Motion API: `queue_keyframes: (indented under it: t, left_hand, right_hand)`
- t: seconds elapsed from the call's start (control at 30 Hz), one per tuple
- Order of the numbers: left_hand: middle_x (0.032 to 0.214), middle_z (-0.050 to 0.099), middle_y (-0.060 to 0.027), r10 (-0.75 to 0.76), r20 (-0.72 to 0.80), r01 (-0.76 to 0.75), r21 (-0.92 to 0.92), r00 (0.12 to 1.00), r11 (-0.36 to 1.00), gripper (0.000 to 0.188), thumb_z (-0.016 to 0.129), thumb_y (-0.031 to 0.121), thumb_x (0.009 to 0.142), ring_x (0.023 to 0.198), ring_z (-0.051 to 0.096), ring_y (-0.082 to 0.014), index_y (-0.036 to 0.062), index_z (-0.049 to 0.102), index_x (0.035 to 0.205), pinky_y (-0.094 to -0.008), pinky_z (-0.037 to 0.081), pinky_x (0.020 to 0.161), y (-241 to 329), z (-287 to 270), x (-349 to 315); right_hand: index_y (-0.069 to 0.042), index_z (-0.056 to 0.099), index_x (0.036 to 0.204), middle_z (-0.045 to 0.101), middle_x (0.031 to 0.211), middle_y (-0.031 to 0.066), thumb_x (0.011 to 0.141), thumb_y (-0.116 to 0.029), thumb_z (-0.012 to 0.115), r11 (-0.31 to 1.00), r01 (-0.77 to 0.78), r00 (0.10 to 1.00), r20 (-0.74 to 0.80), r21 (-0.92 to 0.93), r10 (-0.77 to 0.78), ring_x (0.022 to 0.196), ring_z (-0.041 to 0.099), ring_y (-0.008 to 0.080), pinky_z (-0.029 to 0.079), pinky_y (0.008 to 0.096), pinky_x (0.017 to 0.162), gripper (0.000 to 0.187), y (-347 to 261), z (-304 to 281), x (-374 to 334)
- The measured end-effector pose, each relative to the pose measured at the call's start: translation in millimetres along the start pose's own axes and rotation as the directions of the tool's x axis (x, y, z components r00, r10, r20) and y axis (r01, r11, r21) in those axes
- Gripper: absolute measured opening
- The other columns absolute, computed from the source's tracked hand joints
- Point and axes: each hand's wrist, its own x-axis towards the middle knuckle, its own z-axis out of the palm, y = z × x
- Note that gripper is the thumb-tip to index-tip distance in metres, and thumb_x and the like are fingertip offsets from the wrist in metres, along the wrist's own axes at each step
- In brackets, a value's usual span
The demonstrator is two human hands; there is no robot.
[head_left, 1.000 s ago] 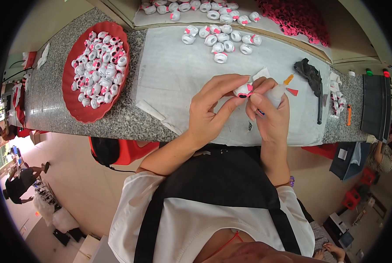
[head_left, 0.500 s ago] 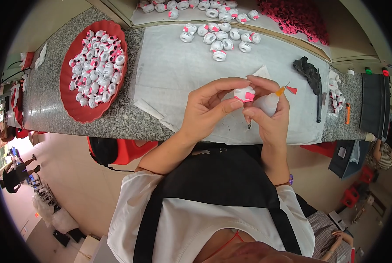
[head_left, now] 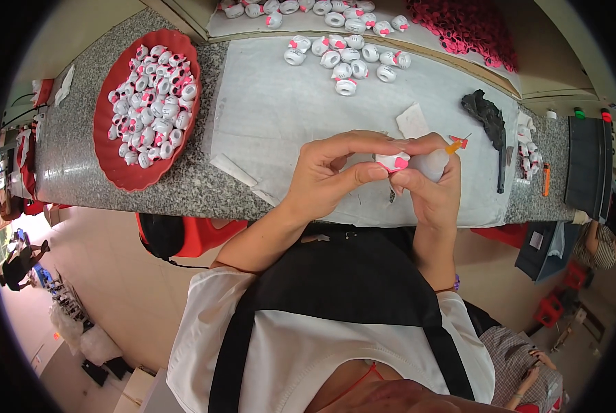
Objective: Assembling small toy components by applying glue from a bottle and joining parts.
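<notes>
Between the fingertips of both hands is a small white cartoon head piece [head_left: 389,162] with a pink bow and pink lower edge. My left hand [head_left: 335,167] pinches its left side with thumb and fingers. My right hand [head_left: 432,191] presses fingertips against its right side. A translucent squeeze bottle [head_left: 432,166] with an orange needle tip [head_left: 454,146] is also tucked in my right hand, its tip pointing up and right. A small dark item [head_left: 392,196] shows below the right thumb; I cannot make out its kind.
A red fluted tray [head_left: 102,148] heaped with similar pieces stands at left. More white pieces [head_left: 346,87] lie at the sheet's far side and on a shelf, beside pink parts [head_left: 463,31]. At right are black crumpled plastic [head_left: 485,117], a dark pen-like tool [head_left: 501,168] and an orange marker [head_left: 547,179].
Both hands have shifted slightly right and nearer to me with the piece, which has turned a little. The bottle has moved right with my hand, and a white paper beyond shows more fully.
</notes>
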Motion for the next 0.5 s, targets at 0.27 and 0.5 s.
queue_keyframes:
  t: [0.27,0.5]
  left_hand:
    - [0.095,0.054,-0.0109,-0.053,-0.005,0.053,0.034,0.999,0.998,0.026,0.053,0.000,0.073,0.087,0.051,-0.0158,-0.0014,0.052,0.099,-0.0272,0.039,0.078,3.7,2.0,0.5]
    - [0.094,0.054,-0.0098,0.019,-0.022,-0.015,0.171,1.000,0.985,0.028,0.052,-0.002,0.072,0.086,0.051,-0.0143,-0.0004,0.052,0.100,-0.0251,0.039,0.076,1.9,2.2,-0.3]
  right_hand:
    - [0.001,0.048,0.083,0.052,0.068,0.0095,0.063,0.003,0.059,1.000,-0.023,0.999,-0.039,-0.008,0.023,0.048,0.047,0.0121,0.036,0.0222,0.041,0.023,1.3,-0.6,-1.8]
    - [0.002,0.048,0.084,0.052,0.070,0.0102,0.064,0.003,0.057,0.997,-0.015,0.999,-0.031,-0.073,0.013,0.049,0.047,0.0115,0.036,0.0214,0.041,0.022,2.0,-1.8,-2.7]
